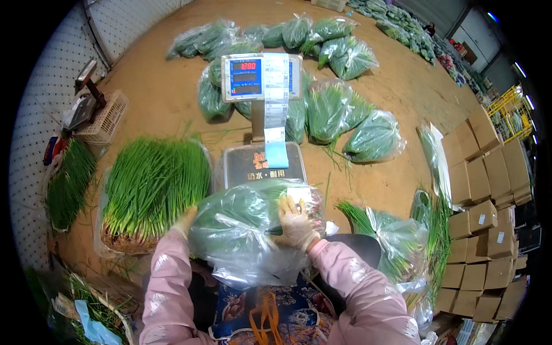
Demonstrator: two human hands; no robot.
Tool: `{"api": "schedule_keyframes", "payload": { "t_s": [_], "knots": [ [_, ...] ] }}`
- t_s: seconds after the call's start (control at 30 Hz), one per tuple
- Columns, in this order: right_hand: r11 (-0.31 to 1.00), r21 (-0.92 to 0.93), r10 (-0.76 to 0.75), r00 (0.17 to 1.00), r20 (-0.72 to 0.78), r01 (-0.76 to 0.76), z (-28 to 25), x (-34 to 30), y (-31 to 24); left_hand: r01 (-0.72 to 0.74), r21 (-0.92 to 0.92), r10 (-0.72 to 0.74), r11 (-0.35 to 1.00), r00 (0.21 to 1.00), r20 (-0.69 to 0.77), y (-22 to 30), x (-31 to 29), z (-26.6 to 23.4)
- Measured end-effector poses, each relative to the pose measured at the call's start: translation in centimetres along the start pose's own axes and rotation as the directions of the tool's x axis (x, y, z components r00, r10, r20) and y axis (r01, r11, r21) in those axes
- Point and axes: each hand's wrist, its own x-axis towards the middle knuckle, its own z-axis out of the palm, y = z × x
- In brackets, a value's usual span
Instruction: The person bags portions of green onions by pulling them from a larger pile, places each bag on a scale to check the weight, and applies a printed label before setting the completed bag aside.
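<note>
Bag of green onions (247, 247) lies close to the person's body, over the patterned apron (287, 313), its far side overlapping the near edge of the scale (290, 156) in this view; whether platform or lap bears it, I cannot tell. The film looks thin and slick, so a one-sided push could roll the bag toward the lap, and hard fingertips could tear it. The white label (299, 194) sits on wrinkled film and might crease or lift if rubbed.

The hands are apart, at opposite sides of the bag. The right hand (296, 227), in a pale glove, lies on top with fingers spread, near the label and closed around nothing. The left hand (185, 221) seems to touch the left flank; its fingertips are partly hidden, so its grip cannot be told.

Just beyond the left hand, a swinging arm could disturb the open bundle of green onions (158, 184). A paper strip (276, 109) hangs down over the scale and could snag if the bag slid forward. Farther off, filled bags (330, 112) lie on the floor (397, 95).
</note>
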Motion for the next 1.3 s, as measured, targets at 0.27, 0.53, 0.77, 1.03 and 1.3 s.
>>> {"api": "schedule_keyframes", "payload": {
  "t_s": [0.27, 0.53, 0.77, 1.03, 1.3],
  "knots": [
    [0.959, 0.262, -0.016, 0.948, -0.318, 0.104, 0.6, -2.3, -2.9, -0.074, -0.268, 0.071, 0.961, 0.997, -0.020, -0.4, -7.8, 0.1],
    [0.345, 0.934, 0.054, 0.995, 0.084, -0.098, -13.3, 0.1, -8.2, -0.482, -0.269, 0.344, 0.834, 0.835, -0.430, 6.2, -30.4, -9.5],
    [0.734, 0.282, -0.476, 0.764, -0.435, 0.618, -13.7, 23.8, -13.0, -0.549, 0.034, 0.472, 0.835, 0.685, -0.554, 11.8, -35.5, -18.7],
    [0.947, 0.206, 0.041, 0.546, -0.837, 0.245, -44.5, 37.2, -6.6, -0.828, -0.211, 0.767, 0.519, 0.560, -0.312, 37.8, -19.4, -13.9],
    [0.478, 0.686, -0.392, 0.832, -0.391, 0.548, -22.3, 19.0, -7.2, -0.711, -0.334, 0.759, 0.619, 0.651, 0.019, 28.1, -10.7, -3.7]
  ]
}}
